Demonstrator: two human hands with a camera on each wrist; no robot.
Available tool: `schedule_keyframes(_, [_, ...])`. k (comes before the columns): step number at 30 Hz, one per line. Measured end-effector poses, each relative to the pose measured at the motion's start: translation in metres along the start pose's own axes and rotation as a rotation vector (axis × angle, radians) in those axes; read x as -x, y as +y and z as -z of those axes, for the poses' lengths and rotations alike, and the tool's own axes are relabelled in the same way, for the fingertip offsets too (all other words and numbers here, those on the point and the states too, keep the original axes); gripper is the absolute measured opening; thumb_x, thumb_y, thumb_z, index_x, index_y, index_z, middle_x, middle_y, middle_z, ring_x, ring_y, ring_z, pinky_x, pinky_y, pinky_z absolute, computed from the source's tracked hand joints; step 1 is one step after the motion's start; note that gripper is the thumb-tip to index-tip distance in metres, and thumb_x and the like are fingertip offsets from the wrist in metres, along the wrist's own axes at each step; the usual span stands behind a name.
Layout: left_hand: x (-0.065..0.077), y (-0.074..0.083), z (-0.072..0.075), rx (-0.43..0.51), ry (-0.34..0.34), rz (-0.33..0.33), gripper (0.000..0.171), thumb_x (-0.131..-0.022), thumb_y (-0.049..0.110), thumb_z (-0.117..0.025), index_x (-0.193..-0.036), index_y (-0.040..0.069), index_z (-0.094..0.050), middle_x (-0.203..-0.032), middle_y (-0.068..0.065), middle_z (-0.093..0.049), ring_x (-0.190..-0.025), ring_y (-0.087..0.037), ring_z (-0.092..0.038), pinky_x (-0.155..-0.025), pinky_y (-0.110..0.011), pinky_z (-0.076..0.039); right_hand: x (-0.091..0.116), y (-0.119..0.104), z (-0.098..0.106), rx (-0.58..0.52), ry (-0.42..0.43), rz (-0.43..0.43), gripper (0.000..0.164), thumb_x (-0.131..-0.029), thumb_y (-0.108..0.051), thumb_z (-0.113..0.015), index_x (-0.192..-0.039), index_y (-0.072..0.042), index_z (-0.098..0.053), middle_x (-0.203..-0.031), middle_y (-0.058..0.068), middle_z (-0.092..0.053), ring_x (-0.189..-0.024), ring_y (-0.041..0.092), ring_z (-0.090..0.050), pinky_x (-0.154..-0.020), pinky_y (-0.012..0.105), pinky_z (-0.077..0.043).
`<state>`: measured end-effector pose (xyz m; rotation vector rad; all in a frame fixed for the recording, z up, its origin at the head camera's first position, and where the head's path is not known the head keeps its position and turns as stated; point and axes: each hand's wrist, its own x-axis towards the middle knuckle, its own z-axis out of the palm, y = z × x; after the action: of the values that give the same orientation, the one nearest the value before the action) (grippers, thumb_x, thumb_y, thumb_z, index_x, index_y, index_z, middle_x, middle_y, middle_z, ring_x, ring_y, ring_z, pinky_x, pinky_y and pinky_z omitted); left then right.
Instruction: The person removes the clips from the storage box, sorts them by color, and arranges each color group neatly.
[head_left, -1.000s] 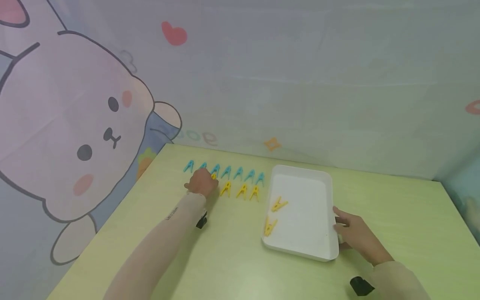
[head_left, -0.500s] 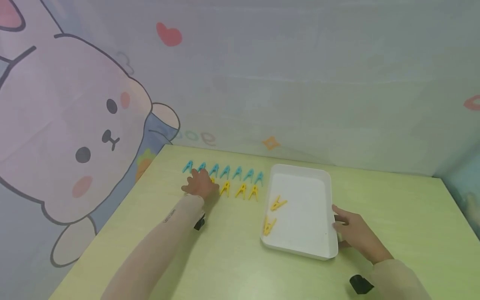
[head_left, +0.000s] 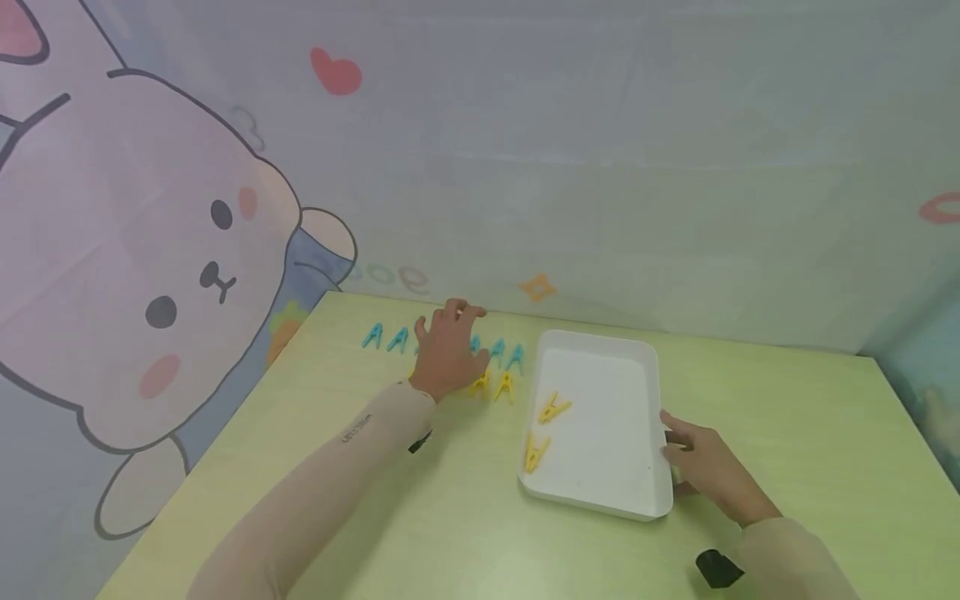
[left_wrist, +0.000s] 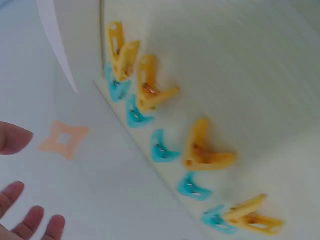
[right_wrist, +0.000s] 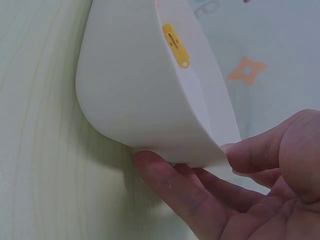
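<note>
My left hand (head_left: 448,350) hovers with spread fingers over a row of blue clothespins (head_left: 399,340) and a row of yellow clothespins (head_left: 505,386), hiding some of each. Its fingers (left_wrist: 31,220) hold nothing in the left wrist view, where several yellow clothespins (left_wrist: 202,152) lie beside the blue clothespins (left_wrist: 161,147). To the right is a shallow white tray (head_left: 607,425) with two yellow clothespins (head_left: 535,452) along its left side. My right hand (head_left: 708,467) grips the tray's right wall, the thumb at the rim and the fingers beneath, as the right wrist view shows.
Everything lies on a light green table (head_left: 465,517). Close behind its far edge hangs a pale cloth backdrop (head_left: 675,208) printed with a large bunny. The blue row lies nearer that edge than the yellow row.
My left hand has shifted right and farther from me, uncovering the leftmost blue clothespins and covering middle ones. Its fingers have spread. The right hand and tray stay in place.
</note>
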<state>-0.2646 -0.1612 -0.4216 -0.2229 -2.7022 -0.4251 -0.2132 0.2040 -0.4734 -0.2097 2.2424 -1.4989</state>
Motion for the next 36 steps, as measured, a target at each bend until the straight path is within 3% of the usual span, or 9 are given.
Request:
schedule_keyframes(4, [-0.004, 0.021, 0.003, -0.02, 0.039, -0.242, 0.044, -0.077, 0.025, -0.061, -0.12, 0.02, -0.051, -0.123, -0.003, -0.04, -0.105, -0.024, -0.043, -0.093, -0.063, -0.017, 0.004, 0.0, -0.004, -0.008, 0.011, -0.001, 0.058, -0.093, -0.009, -0.043, -0.144, -0.003, -0.016, -0.136, 0.031, -0.028, -0.103, 0.032, -0.054, -0.068, 0.039, -0.052])
schedule_keyframes(7, [-0.006, 0.035, 0.002, -0.047, 0.02, -0.414, 0.043, -0.077, 0.023, -0.061, -0.119, 0.02, -0.052, -0.125, -0.003, -0.041, -0.107, -0.022, -0.043, -0.094, -0.061, -0.018, 0.007, -0.001, -0.007, -0.006, 0.016, -0.003, 0.058, -0.093, -0.01, -0.044, -0.144, -0.003, -0.016, -0.136, 0.031, -0.028, -0.102, 0.032, -0.054, -0.068, 0.039, -0.052])
schedule_keyframes(12, [-0.007, 0.058, -0.005, -0.162, -0.127, -0.669, 0.042, -0.078, 0.024, -0.062, -0.119, 0.025, -0.052, -0.128, 0.0, -0.041, -0.111, -0.019, -0.043, -0.096, -0.058, -0.019, 0.009, -0.002, -0.007, -0.011, 0.015, 0.005, 0.058, -0.093, -0.01, -0.044, -0.144, -0.002, -0.017, -0.135, 0.032, -0.029, -0.101, 0.031, -0.055, -0.068, 0.039, -0.051])
schedule_keyframes(16, [-0.008, 0.07, -0.014, -0.292, -0.263, -0.82, 0.04, -0.078, 0.017, -0.059, -0.116, 0.03, -0.055, -0.128, 0.004, -0.04, -0.11, -0.016, -0.043, -0.096, -0.059, -0.018, 0.01, -0.003, -0.007, -0.026, 0.014, 0.017, 0.057, -0.093, -0.009, -0.044, -0.143, -0.001, -0.017, -0.136, 0.031, -0.03, -0.101, 0.031, -0.055, -0.069, 0.04, -0.051])
schedule_keyframes(24, [-0.013, 0.086, -0.029, -0.446, -0.482, -0.91, 0.032, -0.079, 0.015, -0.056, -0.107, 0.031, -0.058, -0.118, 0.007, -0.042, -0.101, -0.014, -0.044, -0.096, -0.061, -0.018, 0.01, -0.001, -0.006, -0.023, 0.02, 0.005, 0.057, -0.093, -0.009, -0.045, -0.143, -0.001, -0.018, -0.136, 0.032, -0.029, -0.103, 0.032, -0.055, -0.07, 0.04, -0.051])
schedule_keyframes(31, [-0.014, 0.092, -0.047, -0.532, -0.63, -0.87, 0.037, -0.076, 0.012, -0.064, -0.106, 0.031, -0.055, -0.102, 0.01, -0.039, -0.089, -0.013, -0.046, -0.095, -0.06, -0.022, 0.011, -0.001, -0.006, -0.02, 0.028, 0.004, 0.056, -0.093, -0.009, -0.044, -0.143, -0.002, -0.019, -0.135, 0.031, -0.031, -0.105, 0.033, -0.053, -0.07, 0.04, -0.051])
schedule_keyframes(36, [-0.013, 0.098, -0.053, -0.551, -0.674, -0.861, 0.031, -0.078, 0.013, -0.066, -0.1, 0.031, -0.055, -0.099, 0.01, -0.042, -0.082, -0.013, -0.05, -0.089, -0.05, -0.033, 0.009, -0.001, -0.005, -0.001, 0.038, -0.006, 0.056, -0.093, -0.008, -0.044, -0.143, -0.001, -0.02, -0.135, 0.032, -0.031, -0.104, 0.033, -0.054, -0.069, 0.039, -0.051])
